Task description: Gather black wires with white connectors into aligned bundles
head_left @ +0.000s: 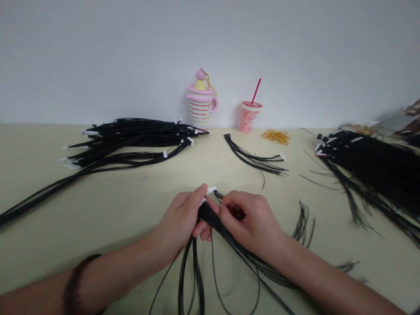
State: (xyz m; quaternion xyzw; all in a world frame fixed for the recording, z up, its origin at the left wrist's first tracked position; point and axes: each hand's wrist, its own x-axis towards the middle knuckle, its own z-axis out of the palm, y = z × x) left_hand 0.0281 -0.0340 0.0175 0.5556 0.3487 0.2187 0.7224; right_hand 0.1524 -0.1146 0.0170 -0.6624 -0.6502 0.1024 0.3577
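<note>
My left hand (pixel 187 214) is closed round the top end of a black wire harness (pixel 226 234), its thumb by a white connector (pixel 211 190). Several wires hang down below the fingers, and the rest run off to the lower right under my right forearm. Beside it, my right hand (pixel 246 216) is pinched, thumb against forefinger, at a thin black wire (pixel 219 197) close to the connector. The exact contact at the fingertips is too small to make out.
A pile of black wire harnesses (pixel 131 135) lies at the back left, a larger bundle (pixel 377 162) at the right. Between them rest a short harness (pixel 252 159) and yellow rubber bands (pixel 276 136). A striped mug (pixel 199 111) and a pink cup with straw (pixel 250 117) stand against the wall.
</note>
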